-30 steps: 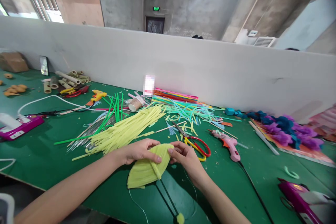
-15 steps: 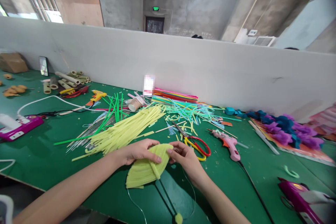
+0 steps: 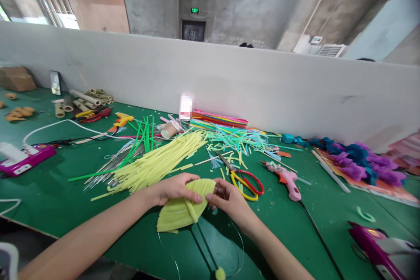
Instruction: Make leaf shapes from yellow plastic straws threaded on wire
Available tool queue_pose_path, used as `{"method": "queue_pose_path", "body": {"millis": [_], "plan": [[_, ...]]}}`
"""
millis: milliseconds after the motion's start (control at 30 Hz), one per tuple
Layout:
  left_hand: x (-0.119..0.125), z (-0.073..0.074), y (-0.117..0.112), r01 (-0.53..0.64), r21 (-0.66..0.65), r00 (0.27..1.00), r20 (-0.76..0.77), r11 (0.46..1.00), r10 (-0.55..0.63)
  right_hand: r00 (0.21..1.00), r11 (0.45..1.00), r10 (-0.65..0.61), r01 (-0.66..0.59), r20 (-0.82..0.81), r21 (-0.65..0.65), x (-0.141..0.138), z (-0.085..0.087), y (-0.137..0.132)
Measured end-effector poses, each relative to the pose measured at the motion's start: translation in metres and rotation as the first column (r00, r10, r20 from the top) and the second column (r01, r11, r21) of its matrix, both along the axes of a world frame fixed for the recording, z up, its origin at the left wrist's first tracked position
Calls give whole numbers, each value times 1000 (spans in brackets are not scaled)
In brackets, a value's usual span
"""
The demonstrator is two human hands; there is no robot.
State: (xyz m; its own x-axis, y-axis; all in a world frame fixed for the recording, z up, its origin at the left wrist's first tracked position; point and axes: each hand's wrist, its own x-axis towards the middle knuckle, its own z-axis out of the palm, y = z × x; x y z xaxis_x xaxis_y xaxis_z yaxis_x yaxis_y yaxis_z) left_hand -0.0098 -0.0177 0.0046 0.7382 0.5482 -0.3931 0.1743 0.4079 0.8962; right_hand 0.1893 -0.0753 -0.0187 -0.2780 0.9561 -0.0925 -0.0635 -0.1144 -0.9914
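A fan-shaped piece of yellow fuzzy stems [image 3: 179, 212] lies on the green table [image 3: 46, 192] in front of me. My left hand [image 3: 173, 190] is closed over its top left edge, fingers curled onto it. My right hand [image 3: 228, 201] pinches its right edge, where a thin wire [image 3: 241, 240] loops down toward me. A dark stem with a yellow tuft [image 3: 219, 274] runs from the piece to the table's near edge.
A pile of long yellow stems [image 3: 157, 162] lies just beyond my hands, with green stems [image 3: 144, 135] behind. Red and yellow scissors [image 3: 244, 181] and a pink glue gun [image 3: 287, 179] sit to the right. Purple and blue flowers [image 3: 357, 162] lie far right, another glue gun [image 3: 22, 159] far left.
The yellow piece and both hands have shifted slightly toward me and left. My right hand has slid lower along the piece's right edge, and the wire loop shows more.
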Motion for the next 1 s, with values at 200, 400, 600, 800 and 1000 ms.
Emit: {"method": "queue_pose_path", "body": {"millis": [200,400,600,800,1000], "plan": [[-1,-1,0,14,52,1000,-9,999,-14,995,999,39,-42,-90,-32,2,1,-1],[-1,-1,0,126,76,991,39,989,-129,989,997,76,-80,-124,-24,3,-2,-2],[0,-2,0,132,40,987,82,990,-135,992,997,73,-77,-107,-26,2,0,-1],[-1,-3,0,122,19,988,93,992,-123,994,997,74,-76,-84,-21,1,3,-2],[1,-6,0,64,18,993,95,998,-65,997,995,73,-75,-35,-59,-2,3,-4]]}}
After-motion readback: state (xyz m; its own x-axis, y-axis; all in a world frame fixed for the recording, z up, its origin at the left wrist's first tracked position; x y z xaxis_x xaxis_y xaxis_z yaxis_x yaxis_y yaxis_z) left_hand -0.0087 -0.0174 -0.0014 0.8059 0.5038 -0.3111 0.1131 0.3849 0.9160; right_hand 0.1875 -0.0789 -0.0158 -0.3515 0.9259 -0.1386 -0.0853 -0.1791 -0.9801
